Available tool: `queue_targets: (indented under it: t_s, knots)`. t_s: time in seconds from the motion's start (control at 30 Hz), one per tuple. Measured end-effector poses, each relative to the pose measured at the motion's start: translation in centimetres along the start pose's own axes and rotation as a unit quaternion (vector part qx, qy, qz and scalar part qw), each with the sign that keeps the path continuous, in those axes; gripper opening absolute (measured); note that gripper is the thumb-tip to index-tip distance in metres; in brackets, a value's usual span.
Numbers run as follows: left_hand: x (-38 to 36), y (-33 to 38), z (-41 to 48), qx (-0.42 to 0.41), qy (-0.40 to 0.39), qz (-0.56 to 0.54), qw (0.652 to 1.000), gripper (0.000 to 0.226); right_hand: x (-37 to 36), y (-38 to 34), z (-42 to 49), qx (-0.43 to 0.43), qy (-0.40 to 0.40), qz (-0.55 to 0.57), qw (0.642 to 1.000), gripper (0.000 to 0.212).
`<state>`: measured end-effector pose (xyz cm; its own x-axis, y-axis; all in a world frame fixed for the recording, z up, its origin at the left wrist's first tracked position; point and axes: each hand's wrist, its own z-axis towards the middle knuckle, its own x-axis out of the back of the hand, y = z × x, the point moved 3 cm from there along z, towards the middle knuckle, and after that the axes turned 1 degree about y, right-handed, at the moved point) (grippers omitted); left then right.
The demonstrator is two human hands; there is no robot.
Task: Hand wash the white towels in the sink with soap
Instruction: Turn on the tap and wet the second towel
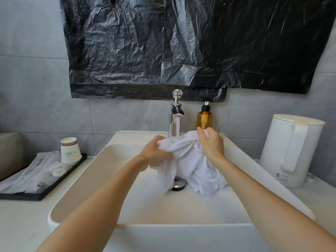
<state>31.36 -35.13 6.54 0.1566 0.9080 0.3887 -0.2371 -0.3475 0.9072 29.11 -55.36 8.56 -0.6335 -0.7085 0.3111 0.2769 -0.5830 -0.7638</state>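
Observation:
A white towel (190, 160) hangs bunched over the white rectangular sink (112, 179), its lower folds touching the basin near the metal drain (179, 184). My left hand (154, 151) grips the towel's upper left edge. My right hand (211, 142) grips its upper right part, fingers curled into the cloth. Both hands hold it just below the chrome tap (175, 117). Behind the right hand, an amber soap bottle with a black pump (204, 118) stands on the sink's back rim.
A white electric kettle (291, 150) stands on the counter at the right. At the left, a black tray (54, 186) holds stacked paper cups (70, 150) and wrapped toiletries. Black plastic sheeting (181, 42) covers the wall above the tap.

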Motion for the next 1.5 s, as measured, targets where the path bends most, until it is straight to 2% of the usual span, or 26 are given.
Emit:
queue_targets:
  t_s: [0.1, 0.13, 0.2, 0.27, 0.33, 0.37, 0.43, 0.53, 0.6, 0.7, 0.8, 0.87, 0.9, 0.97, 1.03, 1.1, 1.13, 1.2, 1.27, 1.33, 1.43, 1.5]
  knots:
    - [0.3, 0.5, -0.3, -0.005, 0.06, -0.075, 0.995, 0.063, -0.6, 2.3, -0.2, -0.028, -0.098, -0.164, 0.981, 0.023]
    - [0.2, 0.6, -0.4, -0.012, 0.058, -0.072, 0.996, 0.068, -1.0, 2.5, -0.5, -0.016, -0.128, -0.193, 0.973, 0.018]
    - [-0.4, 0.7, -0.8, -0.028, 0.039, -0.062, 0.997, 0.069, -2.1, 1.6, -1.2, 0.03, -0.173, -0.193, 0.965, 0.025]
    - [-1.2, 1.0, -0.9, -0.054, 0.019, -0.06, 0.997, 0.058, -3.1, 0.1, -1.9, 0.013, -0.217, -0.057, 0.974, 0.031]
    - [-1.8, 1.7, -1.0, -0.082, 0.02, -0.071, 0.994, 0.046, -3.8, -1.0, -2.4, -0.06, -0.259, 0.103, 0.959, 0.037]
    - [-1.9, 2.1, -1.0, -0.088, 0.027, -0.078, 0.993, 0.041, -3.9, -1.1, -2.4, -0.078, -0.261, 0.134, 0.953, 0.043]
    - [-1.9, 2.4, -0.8, -0.099, 0.041, -0.064, 0.992, 0.032, -3.9, -1.1, -2.2, -0.067, -0.255, 0.121, 0.957, 0.047]
    - [-1.7, 2.2, -0.6, -0.14, 0.052, 0.059, 0.987, 0.027, -3.7, -0.9, -2.2, -0.037, -0.244, 0.025, 0.969, 0.048]
    - [-1.6, 1.6, -0.7, -0.143, 0.037, 0.161, 0.976, 0.031, -3.6, -0.8, -2.3, -0.02, -0.23, -0.077, 0.97, 0.05]
    - [-1.7, 0.6, -0.6, -0.092, 0.001, 0.258, 0.962, 0.053, -3.5, -1.1, -2.6, 0.033, -0.188, -0.17, 0.967, 0.043]
    - [-1.6, -0.1, -0.1, -0.037, -0.014, 0.227, 0.973, 0.08, -3.2, -1.6, -2.3, 0.073, -0.126, -0.155, 0.977, 0.032]
    - [-1.4, -0.4, -0.2, -0.02, -0.029, 0.241, 0.97, 0.094, -2.8, -1.6, -1.9, 0.062, -0.095, -0.117, 0.987, 0.033]
    - [-1.3, -0.5, -0.2, -0.014, -0.039, 0.262, 0.964, 0.095, -2.4, -1.4, -1.7, 0.045, -0.08, -0.095, 0.991, 0.034]
    - [-1.1, -0.5, 0.0, -0.01, -0.034, 0.302, 0.953, 0.071, -1.5, -1.0, -1.1, 0.021, -0.054, -0.056, 0.997, 0.032]
    - [-1.0, 0.1, 0.1, -0.01, -0.004, 0.243, 0.97, 0.038, -0.8, -0.6, -0.8, 0.02, -0.045, -0.046, 0.998, 0.025]
    - [-0.9, 0.4, 0.2, 0.011, 0.01, 0.055, 0.998, 0.019, -0.7, -0.4, -0.6, 0.033, -0.061, -0.067, 0.995, 0.015]
    - [-0.9, 0.6, 0.1, 0.021, 0.012, -0.039, 0.999, 0.018, -0.9, -0.5, -0.7, 0.044, -0.079, -0.08, 0.993, 0.02]
    - [-0.8, 0.8, 0.1, 0.021, 0.03, -0.157, 0.987, 0.032, -1.4, -0.6, -1.0, 0.068, -0.126, -0.103, 0.984, 0.031]
    - [-0.8, 1.1, 0.1, 0.021, 0.043, -0.202, 0.978, 0.047, -2.0, -0.9, -1.7, 0.088, -0.171, -0.13, 0.973, 0.036]
    - [-1.1, 1.4, 0.0, 0.033, 0.027, -0.248, 0.968, 0.05, -2.8, -1.3, -2.8, 0.096, -0.209, -0.166, 0.959, 0.037]
    - [-1.9, 1.8, -0.3, 0.043, -0.049, -0.305, 0.95, 0.051, -3.4, -1.8, -3.8, 0.093, -0.207, -0.195, 0.954, 0.037]
    - [-2.6, 1.5, -0.1, 0.039, -0.068, -0.269, 0.96, 0.062, -3.3, -2.1, -3.8, 0.1, -0.186, -0.212, 0.954, 0.033]
